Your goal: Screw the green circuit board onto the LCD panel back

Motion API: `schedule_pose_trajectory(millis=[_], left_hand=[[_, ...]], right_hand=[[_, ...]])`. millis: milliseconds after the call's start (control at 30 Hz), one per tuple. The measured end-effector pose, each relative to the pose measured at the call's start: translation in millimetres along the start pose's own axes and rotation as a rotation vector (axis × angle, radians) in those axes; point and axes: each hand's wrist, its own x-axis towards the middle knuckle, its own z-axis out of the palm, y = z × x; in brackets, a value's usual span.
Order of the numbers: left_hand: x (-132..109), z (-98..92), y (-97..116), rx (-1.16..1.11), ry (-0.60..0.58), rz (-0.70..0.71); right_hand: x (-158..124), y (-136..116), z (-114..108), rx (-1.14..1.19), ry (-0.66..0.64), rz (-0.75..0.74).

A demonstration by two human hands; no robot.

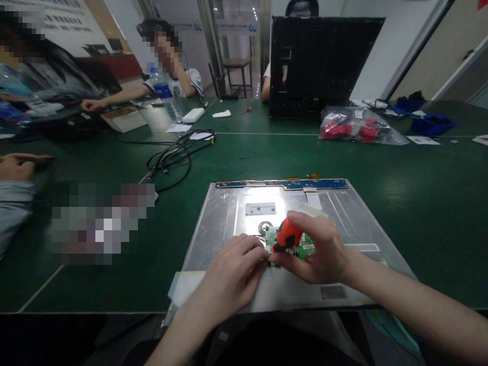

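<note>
In front of me a silver metal panel (213, 244), the back of a flat display, lies on the green table. A green circuit board (307, 249) sits on its middle, partly hidden by my hands. My right hand (320, 249) is closed around an orange and black screwdriver (287, 235), held tilted with its lower end at the board; its tip is hidden. Beside the board's left edge, my left hand (240, 269) has its fingers curled together near the screwdriver's lower end. What they pinch, if anything, is hidden. A narrow blue circuit strip (263, 185) runs along the panel's far edge.
Black cables (171, 152) lie coiled at the left, near a blurred-out object (102, 229). A large black display (320, 66) stands at the back, beside a plastic bag (358, 127) with red items. Other people sit at the left and far side; a co-worker's hand (17, 168) rests left.
</note>
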Motion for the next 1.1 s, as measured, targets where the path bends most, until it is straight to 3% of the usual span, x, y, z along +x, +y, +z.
schedule_pose_trajectory(millis=[1100], left_hand=[[0.7, -1.0, 0.6, -0.001, -0.008, -0.005]], right_hand=[[-4.3, 1.7, -4.1, 0.064, -0.042, 0.025]])
